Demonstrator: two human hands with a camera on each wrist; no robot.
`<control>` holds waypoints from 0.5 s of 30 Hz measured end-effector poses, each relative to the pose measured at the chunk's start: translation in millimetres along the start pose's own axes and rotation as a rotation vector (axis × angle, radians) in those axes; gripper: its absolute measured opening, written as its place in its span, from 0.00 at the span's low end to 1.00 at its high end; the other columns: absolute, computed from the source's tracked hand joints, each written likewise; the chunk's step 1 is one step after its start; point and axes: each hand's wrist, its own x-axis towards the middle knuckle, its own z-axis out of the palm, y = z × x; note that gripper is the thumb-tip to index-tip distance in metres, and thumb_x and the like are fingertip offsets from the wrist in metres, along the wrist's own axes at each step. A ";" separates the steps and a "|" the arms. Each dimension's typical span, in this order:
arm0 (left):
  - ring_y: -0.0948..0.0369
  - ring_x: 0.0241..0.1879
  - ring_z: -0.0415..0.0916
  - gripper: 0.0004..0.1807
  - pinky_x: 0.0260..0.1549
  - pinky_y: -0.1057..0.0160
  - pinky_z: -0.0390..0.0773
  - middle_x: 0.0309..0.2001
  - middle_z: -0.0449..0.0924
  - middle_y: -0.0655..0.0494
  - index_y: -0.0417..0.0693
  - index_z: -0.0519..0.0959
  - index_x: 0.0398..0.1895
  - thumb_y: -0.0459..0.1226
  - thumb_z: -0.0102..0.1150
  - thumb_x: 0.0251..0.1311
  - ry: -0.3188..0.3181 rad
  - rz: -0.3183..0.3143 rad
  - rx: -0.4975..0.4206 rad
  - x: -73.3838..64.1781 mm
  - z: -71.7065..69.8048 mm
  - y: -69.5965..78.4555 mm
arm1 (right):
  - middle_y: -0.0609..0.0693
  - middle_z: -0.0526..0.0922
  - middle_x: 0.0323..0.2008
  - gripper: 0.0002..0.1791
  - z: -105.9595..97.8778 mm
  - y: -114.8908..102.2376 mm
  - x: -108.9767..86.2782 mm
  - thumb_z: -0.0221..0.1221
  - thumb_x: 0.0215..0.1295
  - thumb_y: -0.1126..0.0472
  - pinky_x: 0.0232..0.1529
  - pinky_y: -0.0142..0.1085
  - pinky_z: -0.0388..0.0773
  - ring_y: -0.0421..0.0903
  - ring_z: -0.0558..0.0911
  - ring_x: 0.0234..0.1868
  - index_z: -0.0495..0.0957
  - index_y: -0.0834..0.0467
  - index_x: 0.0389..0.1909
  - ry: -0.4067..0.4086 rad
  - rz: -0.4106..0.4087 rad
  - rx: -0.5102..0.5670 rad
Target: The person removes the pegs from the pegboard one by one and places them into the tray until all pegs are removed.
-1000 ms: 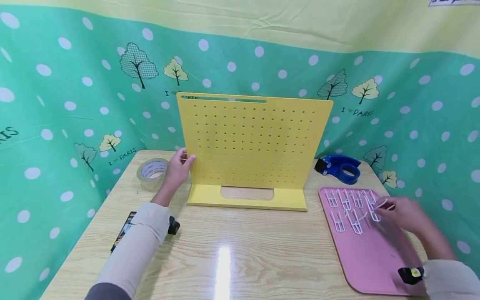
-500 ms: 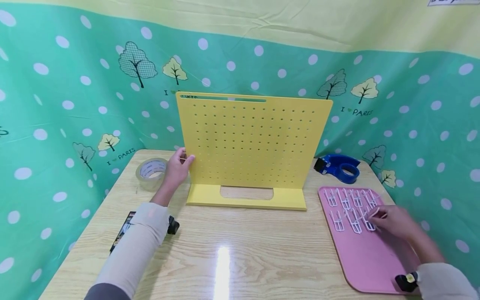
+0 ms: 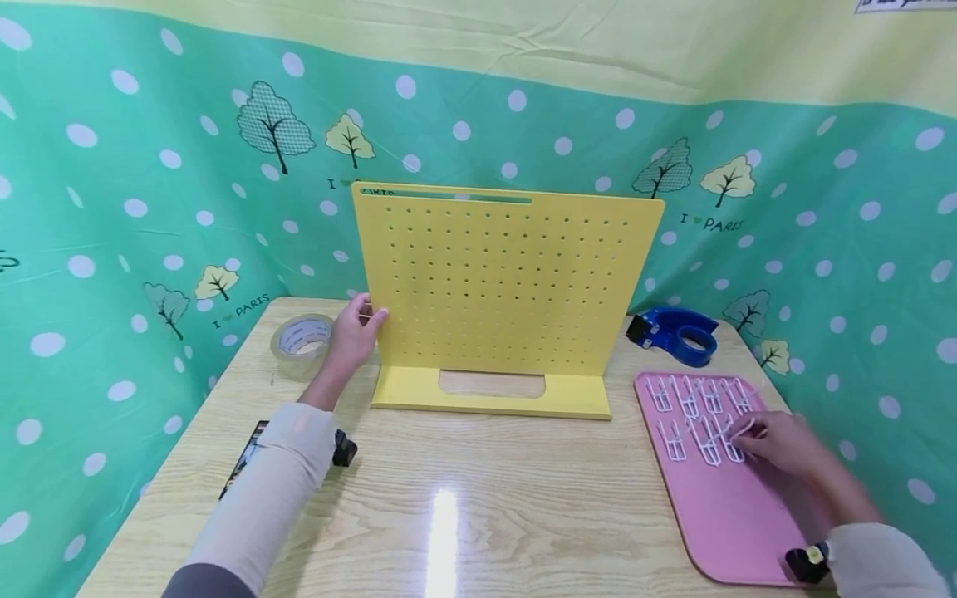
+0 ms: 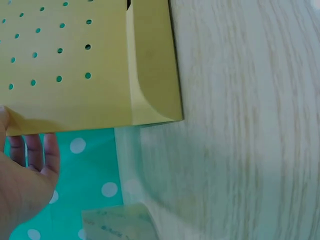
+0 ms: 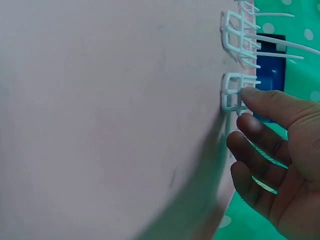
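My left hand (image 3: 355, 334) grips the left edge of a yellow pegboard (image 3: 501, 282), thumb on the front and fingers behind, as the left wrist view shows. The board stands upright on its flat base. On the right, my right hand (image 3: 781, 444) pinches a white wire hook (image 3: 733, 451) at the front row of hooks on a pink tray (image 3: 748, 531). In the right wrist view, the thumb lies against this hook (image 5: 230, 93), whose frame is at the tray surface. Several similar hooks (image 3: 689, 399) lie in two rows beside and behind it.
A clear tape roll (image 3: 287, 361) stands left of the board. Behind the tray sits a blue tape dispenser (image 3: 665, 328). A dark flat object (image 3: 242, 461) lies partly under the left forearm. The polka-dot curtain (image 3: 463, 158) hangs behind the table (image 3: 508, 498).
My right hand has brought the hook toward me and left, from near the back row to the front row, then shifted it slightly left. My left hand stays on the pegboard.
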 end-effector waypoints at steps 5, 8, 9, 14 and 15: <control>0.48 0.51 0.75 0.25 0.49 0.55 0.79 0.53 0.76 0.39 0.41 0.68 0.66 0.47 0.52 0.76 -0.047 -0.018 -0.023 -1.3 -6.4 2.2 | 0.49 0.82 0.33 0.07 -9.5 -2.3 -2.7 0.66 0.64 0.60 0.30 0.32 0.74 0.46 0.77 0.34 0.84 0.57 0.41 0.012 -0.029 -0.040; 0.45 0.56 0.74 0.29 0.53 0.52 0.77 0.59 0.73 0.38 0.39 0.62 0.70 0.47 0.52 0.76 -0.063 -0.034 -0.044 -3.9 -12.6 4.4 | 0.50 0.83 0.34 0.09 -19.7 -5.9 -4.1 0.64 0.63 0.63 0.31 0.34 0.76 0.47 0.78 0.36 0.84 0.59 0.43 0.028 -0.038 -0.053; 0.45 0.57 0.73 0.31 0.54 0.52 0.77 0.60 0.72 0.38 0.39 0.61 0.71 0.48 0.52 0.76 -0.060 -0.039 -0.043 -4.8 -14.8 5.7 | 0.51 0.83 0.34 0.10 -23.5 -7.2 -4.6 0.63 0.63 0.64 0.31 0.34 0.76 0.48 0.79 0.36 0.84 0.61 0.44 0.034 -0.045 -0.049; 0.46 0.59 0.73 0.33 0.50 0.55 0.78 0.65 0.69 0.39 0.39 0.59 0.72 0.47 0.55 0.73 0.002 -0.058 -0.052 -9.8 -26.6 17.6 | 0.54 0.85 0.36 0.14 -42.4 -13.4 -6.9 0.63 0.65 0.64 0.30 0.31 0.76 0.49 0.80 0.37 0.82 0.66 0.49 0.069 -0.054 -0.043; 0.46 0.59 0.73 0.33 0.50 0.56 0.79 0.66 0.68 0.40 0.40 0.60 0.72 0.47 0.56 0.72 0.019 -0.061 -0.051 -11.3 -29.1 20.7 | 0.55 0.85 0.36 0.15 -46.0 -15.3 -7.5 0.63 0.66 0.63 0.30 0.32 0.76 0.50 0.81 0.37 0.81 0.67 0.50 0.072 -0.047 -0.043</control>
